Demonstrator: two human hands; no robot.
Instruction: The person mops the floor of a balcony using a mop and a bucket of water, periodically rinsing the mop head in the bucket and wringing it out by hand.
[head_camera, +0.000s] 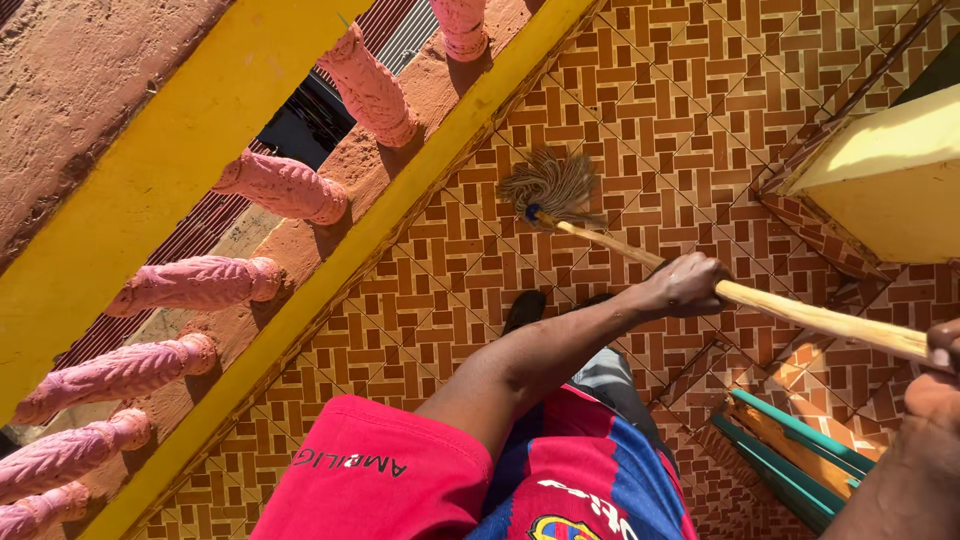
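Hands grip a mop: the left hand (688, 284) is clamped around the wooden handle (800, 315) midway, and the right hand (935, 385) holds its upper end at the frame's edge. The stringy mop head (550, 185) rests on the patterned brown tile floor (680, 90), near the yellow railing (400, 205) with pink balusters (285, 187).

Pink carved balusters (195, 283) stand between yellow rails (370, 235) over a brown patterned tile floor (690, 100). A yellow pillar (890, 190) stands opposite, near green wooden slats (790, 460).
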